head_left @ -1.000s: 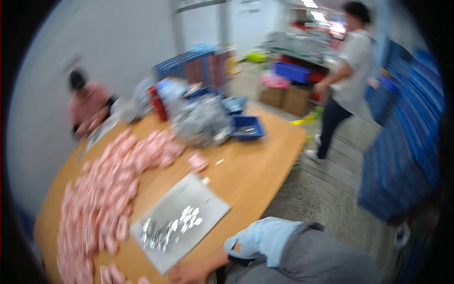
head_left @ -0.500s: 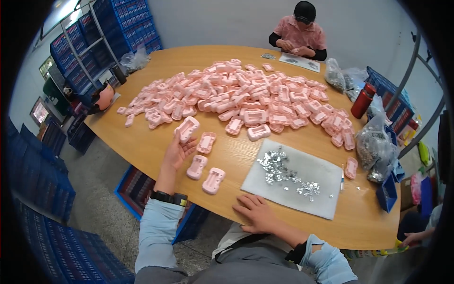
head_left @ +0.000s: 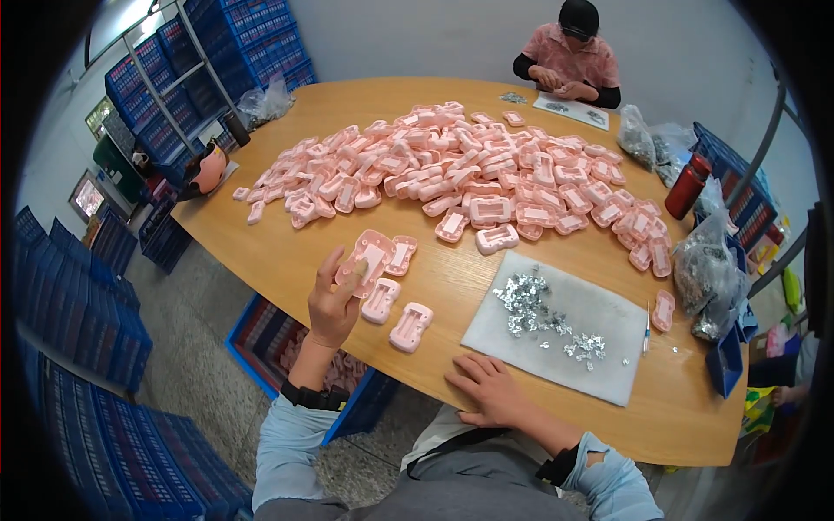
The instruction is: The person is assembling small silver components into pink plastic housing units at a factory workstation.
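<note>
Raised over the table's left front part, my left hand [head_left: 333, 304] grips a pink plastic shell [head_left: 373, 250] between thumb and fingers, its hollow inner side facing up. Just beyond and partly behind it lies a second pink shell [head_left: 402, 257]. Two more shells, one near my fingers [head_left: 380, 300] and one further right [head_left: 411, 327], rest on the wood with battery-like slots showing. My right hand [head_left: 489, 390] lies flat at the front table edge, fingers spread and holding nothing. Beside it is a whitish pad [head_left: 599, 378] with small shiny metal pieces [head_left: 525, 306] scattered on top.
A wide heap of pink shells [head_left: 486, 169] covers the middle of the table [head_left: 261, 217]. To the right stand a red bottle [head_left: 687, 187], plastic bags of parts [head_left: 705, 265] and a blue bin [head_left: 724, 360]. A co-worker [head_left: 573, 56] sits across. Below left is a blue crate [head_left: 248, 347].
My left hand has drawn the held shell slightly nearer and turned it, so its inside now faces up. The right hand stays on the table edge. The whole view has shifted a little.
</note>
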`<state>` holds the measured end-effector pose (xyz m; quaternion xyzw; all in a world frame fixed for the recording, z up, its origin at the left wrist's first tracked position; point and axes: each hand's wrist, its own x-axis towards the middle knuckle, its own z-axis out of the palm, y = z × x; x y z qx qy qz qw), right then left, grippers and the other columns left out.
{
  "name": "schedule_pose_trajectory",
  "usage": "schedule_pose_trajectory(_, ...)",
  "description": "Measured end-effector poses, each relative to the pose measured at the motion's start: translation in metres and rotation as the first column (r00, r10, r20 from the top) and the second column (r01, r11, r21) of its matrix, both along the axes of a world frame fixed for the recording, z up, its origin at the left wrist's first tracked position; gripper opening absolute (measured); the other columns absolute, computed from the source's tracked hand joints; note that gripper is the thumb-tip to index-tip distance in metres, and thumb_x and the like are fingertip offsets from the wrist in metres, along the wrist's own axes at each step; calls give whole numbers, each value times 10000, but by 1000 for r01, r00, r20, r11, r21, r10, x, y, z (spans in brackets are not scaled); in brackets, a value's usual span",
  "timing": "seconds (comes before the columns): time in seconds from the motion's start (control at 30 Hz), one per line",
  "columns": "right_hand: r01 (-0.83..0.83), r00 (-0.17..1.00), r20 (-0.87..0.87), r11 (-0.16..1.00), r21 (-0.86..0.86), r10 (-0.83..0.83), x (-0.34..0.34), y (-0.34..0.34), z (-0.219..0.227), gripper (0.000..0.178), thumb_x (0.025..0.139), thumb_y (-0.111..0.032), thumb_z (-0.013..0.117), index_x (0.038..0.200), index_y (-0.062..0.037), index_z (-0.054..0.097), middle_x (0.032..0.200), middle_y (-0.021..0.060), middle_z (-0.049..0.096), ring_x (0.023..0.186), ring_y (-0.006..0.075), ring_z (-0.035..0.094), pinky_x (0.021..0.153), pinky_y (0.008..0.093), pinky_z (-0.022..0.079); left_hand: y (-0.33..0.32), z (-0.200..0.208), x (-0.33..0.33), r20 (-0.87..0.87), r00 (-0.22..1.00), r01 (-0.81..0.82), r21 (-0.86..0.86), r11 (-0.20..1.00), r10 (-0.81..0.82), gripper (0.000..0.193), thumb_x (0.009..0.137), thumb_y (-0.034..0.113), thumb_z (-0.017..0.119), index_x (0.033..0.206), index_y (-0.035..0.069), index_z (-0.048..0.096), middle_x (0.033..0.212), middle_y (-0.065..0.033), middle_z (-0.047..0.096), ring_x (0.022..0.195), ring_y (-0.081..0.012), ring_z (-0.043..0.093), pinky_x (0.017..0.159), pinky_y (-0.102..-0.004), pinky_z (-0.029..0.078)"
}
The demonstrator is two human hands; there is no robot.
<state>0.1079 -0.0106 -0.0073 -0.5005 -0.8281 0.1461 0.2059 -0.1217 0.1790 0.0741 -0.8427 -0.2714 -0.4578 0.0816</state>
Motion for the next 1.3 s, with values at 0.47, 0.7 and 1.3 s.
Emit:
schedule_pose_trajectory(0.47,5,1000,-17,1000,-14,-5,-1,0,2,671,626,-339,673,1221,-105,470,1289,142,392,1228,301,332,1012,424,255,-2,-31,18,226,971,56,-538,841,80,192,785,93,642,928,-26,591,990,-123,554,714,-189,580,571,-267,475)
schedule_pose_trajectory(0.7,12,1000,6,1000,-4,-12,0,0,1,662,632,-337,670,1218,-101,470,1286,139,395,1229,296,331,1009,423,260,-1,-73,74,598,720,650,-759,-40,353,255,865,247,594,901,-5,605,780,-58,604,653,-69,568,557,-205,479)
schedule_pose_trajectory(1.3,24,999,-28,1000,3,-23,1,0,-1,647,632,-340,669,1203,-100,483,1281,145,397,1232,306,325,1007,421,264,93,-65,56,-272,950,-295,-610,735,156,480,751,258,624,1124,-29,532,1075,-225,559,997,-328,553,871,-392,438)
